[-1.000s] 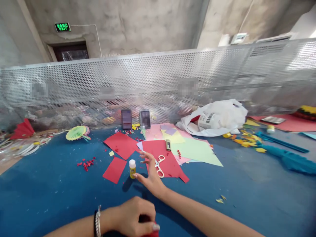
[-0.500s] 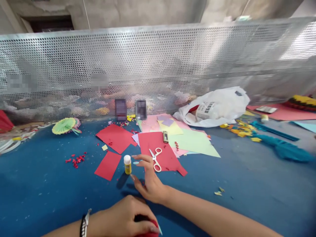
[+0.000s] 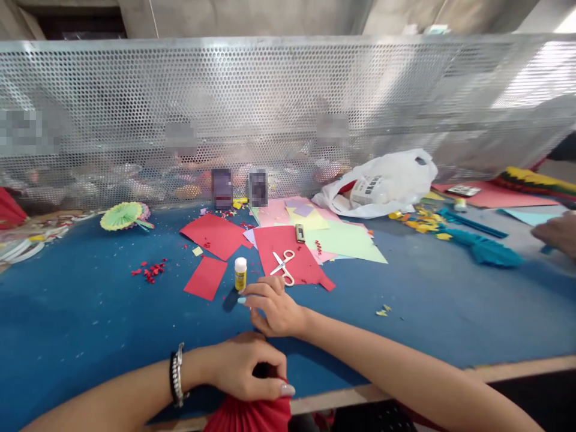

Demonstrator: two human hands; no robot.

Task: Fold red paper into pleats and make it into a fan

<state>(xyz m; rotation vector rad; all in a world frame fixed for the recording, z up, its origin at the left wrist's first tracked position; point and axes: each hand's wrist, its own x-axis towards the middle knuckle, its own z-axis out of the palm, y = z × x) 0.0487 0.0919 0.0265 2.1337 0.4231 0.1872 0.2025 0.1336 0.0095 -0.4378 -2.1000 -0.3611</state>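
Observation:
My left hand (image 3: 245,367), with bracelets at the wrist, is closed on a red pleated paper fan (image 3: 252,414) at the table's near edge. The lower part of the fan runs out of the picture. Just beyond it, my right hand (image 3: 274,307) is low over the table with loosely bent fingers and holds nothing I can see. Its fingertips are close to a yellow glue stick (image 3: 240,279) with a white cap, standing upright; I cannot tell whether they touch. White-handled scissors (image 3: 284,267) lie partly open on a red paper sheet (image 3: 270,240) behind that hand.
Red paper pieces (image 3: 206,278), red scraps (image 3: 153,272) and a green-yellow paper rosette (image 3: 121,217) lie left on the blue table (image 3: 90,324). A white plastic bag (image 3: 396,180) rests against the perforated metal partition (image 3: 270,90). Another person's hand (image 3: 560,234) is at far right.
My view has shifted, showing more of the near table edge and the red fan. The right hand's fingers have drawn in from a wider spread. Another person's hand has appeared at right.

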